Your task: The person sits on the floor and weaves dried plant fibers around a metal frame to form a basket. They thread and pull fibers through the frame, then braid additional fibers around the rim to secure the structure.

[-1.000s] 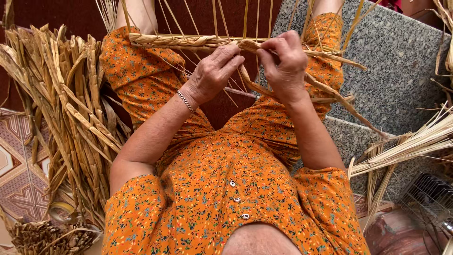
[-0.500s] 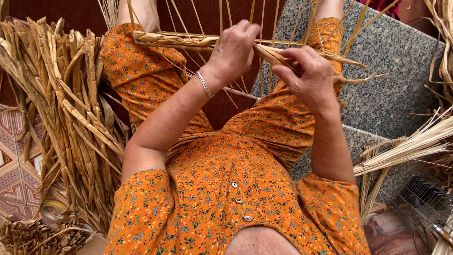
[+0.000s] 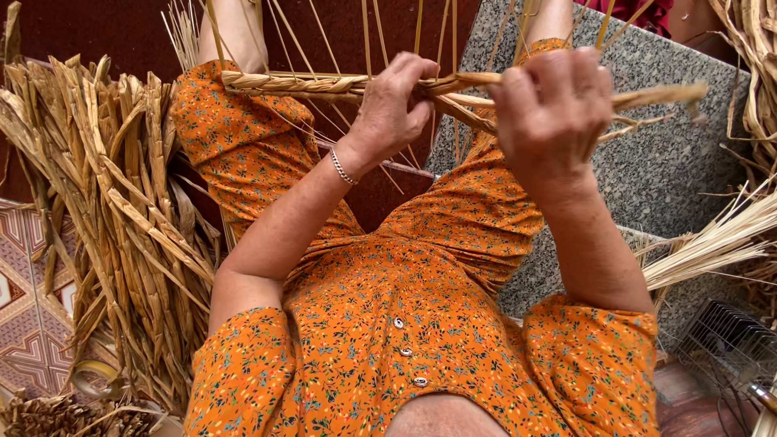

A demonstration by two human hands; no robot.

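A person in an orange flowered dress (image 3: 421, 356) sat looking down at two raised hands, both working a single braided band of dried straw (image 3: 291, 82) that ran across the knees. The left hand (image 3: 396, 109) was curled closed, thumb and fingers pinching the band just where the finished plait ended. The right hand (image 3: 554, 109) was also closed, its fingers wrapped over the loose flat strands (image 3: 647, 97) that stuck out to the right. The two hands were near one another, with a short stretch of unplaited straw between them. One silver bracelet (image 3: 343, 168) circled the left wrist.

Several thin upright stalks, too many and too overlapped to count surely, rose beyond the band. One large heap of dried leaves (image 3: 105, 226) lay at the left over a patterned tile floor (image 3: 24, 324). A second bundle of paler straw (image 3: 712, 243) lay at the right on a grey speckled stone step (image 3: 672, 162). One wire rack (image 3: 728, 340) showed at the lower right. Three small buttons ran down the dress front.

The dry strands looked brittle, so a sharp fold could crack one. If the left pinch slackened, the last turns of the plait seemed likely to loosen
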